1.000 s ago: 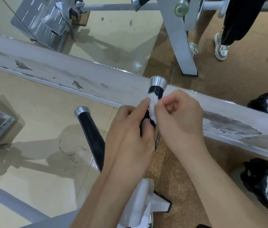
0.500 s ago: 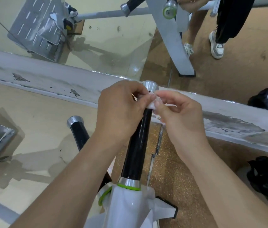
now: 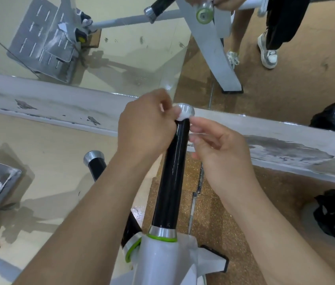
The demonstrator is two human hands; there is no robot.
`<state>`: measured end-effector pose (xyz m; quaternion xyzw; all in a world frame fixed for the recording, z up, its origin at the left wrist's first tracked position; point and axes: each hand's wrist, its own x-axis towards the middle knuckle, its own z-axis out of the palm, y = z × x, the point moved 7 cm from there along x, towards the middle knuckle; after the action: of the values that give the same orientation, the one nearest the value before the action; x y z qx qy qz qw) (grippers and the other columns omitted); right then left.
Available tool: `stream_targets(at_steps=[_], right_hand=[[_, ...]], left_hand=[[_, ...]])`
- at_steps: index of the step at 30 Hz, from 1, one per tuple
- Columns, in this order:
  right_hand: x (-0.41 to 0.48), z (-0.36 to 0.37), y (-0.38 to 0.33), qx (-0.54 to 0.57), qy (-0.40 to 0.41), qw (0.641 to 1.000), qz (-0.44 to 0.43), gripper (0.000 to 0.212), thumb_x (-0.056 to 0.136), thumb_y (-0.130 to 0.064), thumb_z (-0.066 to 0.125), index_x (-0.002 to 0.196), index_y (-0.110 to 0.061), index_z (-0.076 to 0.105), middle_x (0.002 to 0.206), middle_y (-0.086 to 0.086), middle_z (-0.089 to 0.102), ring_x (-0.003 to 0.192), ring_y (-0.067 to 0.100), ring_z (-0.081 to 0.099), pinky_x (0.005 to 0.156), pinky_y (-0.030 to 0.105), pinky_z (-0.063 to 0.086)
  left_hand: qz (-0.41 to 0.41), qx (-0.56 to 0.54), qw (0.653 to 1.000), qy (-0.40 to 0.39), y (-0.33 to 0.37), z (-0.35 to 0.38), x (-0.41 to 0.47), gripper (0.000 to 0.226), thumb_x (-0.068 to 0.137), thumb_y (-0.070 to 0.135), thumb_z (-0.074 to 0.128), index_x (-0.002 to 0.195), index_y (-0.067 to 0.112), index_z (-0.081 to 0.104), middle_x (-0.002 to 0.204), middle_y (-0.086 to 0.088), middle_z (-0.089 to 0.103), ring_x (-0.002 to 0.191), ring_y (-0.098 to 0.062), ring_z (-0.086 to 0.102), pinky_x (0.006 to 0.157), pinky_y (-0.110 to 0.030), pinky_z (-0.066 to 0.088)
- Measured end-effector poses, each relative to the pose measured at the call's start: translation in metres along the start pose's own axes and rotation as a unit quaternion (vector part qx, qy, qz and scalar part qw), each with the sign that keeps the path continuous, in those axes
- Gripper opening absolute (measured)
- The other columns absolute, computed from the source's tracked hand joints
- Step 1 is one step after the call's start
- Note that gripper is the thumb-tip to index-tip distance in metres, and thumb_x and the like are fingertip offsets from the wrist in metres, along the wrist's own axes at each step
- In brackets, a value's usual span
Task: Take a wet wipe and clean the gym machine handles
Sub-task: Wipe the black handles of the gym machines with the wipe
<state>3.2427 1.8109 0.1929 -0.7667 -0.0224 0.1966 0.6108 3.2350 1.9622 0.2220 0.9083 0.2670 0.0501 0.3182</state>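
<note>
The left hand [image 3: 146, 128] pinches the wet wipe [image 3: 180, 116] round the handle [image 3: 172, 171] top (scrubbing beneath its cap [image 3: 186, 109]), while the right hand [image 3: 220, 149], loosely curled, perhaps steadies it.

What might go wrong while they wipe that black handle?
The wipe is a small wad pinched by the left hand right at the tip of the handle, so it might slip off and drop to the floor. It covers only the top, so the long black part below may get missed. The second handle on the left might be forgotten too.
</note>
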Motion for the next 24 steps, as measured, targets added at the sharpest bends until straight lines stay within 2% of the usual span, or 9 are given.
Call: stream_targets(at_steps=[3, 5, 7, 10, 13, 17, 20, 22, 24], right_hand=[[-0.009, 0.001, 0.002, -0.001, -0.014, 1.000, 0.012, 0.037, 0.094, -0.011, 0.055, 0.117, -0.038, 0.063, 0.110, -0.020, 0.061, 0.100, -0.001, 0.059, 0.090, 0.032, 0.053], [-0.012, 0.001, 0.005, 0.009, -0.017, 1.000, 0.021, 0.040, 0.094, -0.009, 0.054, 0.118, -0.040, 0.062, 0.107, -0.020, 0.060, 0.090, 0.000, 0.061, 0.081, 0.030, 0.057], [-0.014, 0.001, 0.009, 0.010, -0.016, 1.000, 0.023, 0.040, 0.093, -0.010, 0.055, 0.116, -0.042, 0.062, 0.104, -0.022, 0.061, 0.084, 0.000, 0.062, 0.074, 0.027, 0.057], [-0.016, 0.002, 0.009, -0.004, -0.015, 1.000, 0.008, 0.036, 0.094, -0.015, 0.055, 0.116, -0.043, 0.062, 0.106, -0.024, 0.060, 0.092, -0.006, 0.060, 0.076, 0.018, 0.050], [-0.016, 0.005, 0.009, -0.003, -0.006, 1.000, 0.005, 0.036, 0.093, -0.016, 0.054, 0.119, -0.040, 0.061, 0.108, -0.021, 0.061, 0.096, -0.005, 0.058, 0.081, 0.022, 0.050], [-0.016, 0.002, 0.009, 0.042, -0.020, 0.998, 0.039, 0.038, 0.093, -0.009, 0.055, 0.116, -0.038, 0.064, 0.108, -0.018, 0.063, 0.081, 0.010, 0.062, 0.066, 0.028, 0.055], [-0.014, -0.002, 0.010, 0.044, -0.022, 0.998, 0.046, 0.037, 0.092, -0.008, 0.057, 0.114, -0.037, 0.065, 0.108, -0.017, 0.065, 0.082, 0.018, 0.062, 0.062, 0.030, 0.056], [-0.012, -0.001, 0.010, 0.043, -0.018, 0.998, 0.047, 0.035, 0.092, -0.009, 0.059, 0.112, -0.036, 0.066, 0.106, -0.016, 0.066, 0.080, 0.019, 0.063, 0.059, 0.026, 0.054], [-0.010, -0.001, 0.010, 0.041, -0.017, 0.998, 0.051, 0.034, 0.091, -0.010, 0.060, 0.110, -0.037, 0.067, 0.104, -0.016, 0.066, 0.079, 0.015, 0.065, 0.062, 0.027, 0.056]], left_hand=[[-0.120, -0.175, 0.976, -0.049, -0.031, 0.016, -0.004, 0.014, 0.087, 0.022, 0.057, 0.075, 0.016, 0.060, 0.064, -0.003, 0.068, 0.057, -0.019, 0.065, 0.068, -0.041, 0.057], [-0.071, -0.183, 0.980, -0.031, -0.026, 0.015, -0.014, 0.021, 0.088, 0.035, 0.061, 0.080, 0.017, 0.059, 0.070, 0.000, 0.067, 0.061, -0.013, 0.060, 0.064, -0.033, 0.051], [0.014, -0.112, 0.994, -0.004, -0.011, 0.009, -0.021, 0.028, 0.085, 0.047, 0.063, 0.082, 0.020, 0.055, 0.069, 0.005, 0.060, 0.062, -0.007, 0.053, 0.059, -0.020, 0.041], [0.082, -0.032, 0.995, 0.039, 0.008, 0.002, -0.013, 0.023, 0.088, 0.043, 0.060, 0.081, 0.022, 0.054, 0.067, 0.009, 0.056, 0.064, -0.008, 0.051, 0.058, -0.021, 0.036], [0.040, -0.114, 0.991, 0.050, 0.003, 0.006, 0.001, 0.020, 0.089, 0.034, 0.061, 0.076, 0.020, 0.054, 0.061, 0.010, 0.050, 0.060, -0.007, 0.046, 0.058, -0.029, 0.035], [-0.002, -0.218, 0.974, -0.064, -0.022, 0.011, -0.026, 0.020, 0.085, 0.022, 0.064, 0.068, 0.015, 0.057, 0.054, 0.010, 0.045, 0.054, -0.010, 0.041, 0.061, -0.030, 0.036], [-0.026, -0.266, 0.961, -0.076, -0.028, 0.010, -0.035, 0.020, 0.087, 0.016, 0.066, 0.069, 0.015, 0.059, 0.062, -0.006, 0.052, 0.056, -0.012, 0.045, 0.060, -0.028, 0.040], [-0.060, -0.312, 0.947, -0.048, -0.032, 0.014, -0.024, 0.018, 0.088, 0.017, 0.066, 0.071, 0.014, 0.059, 0.073, -0.014, 0.061, 0.066, -0.019, 0.057, 0.068, -0.031, 0.049], [-0.092, -0.364, 0.926, -0.041, -0.035, 0.022, -0.017, 0.016, 0.088, 0.020, 0.067, 0.074, 0.014, 0.063, 0.082, -0.017, 0.066, 0.082, -0.032, 0.064, 0.085, -0.040, 0.054]])
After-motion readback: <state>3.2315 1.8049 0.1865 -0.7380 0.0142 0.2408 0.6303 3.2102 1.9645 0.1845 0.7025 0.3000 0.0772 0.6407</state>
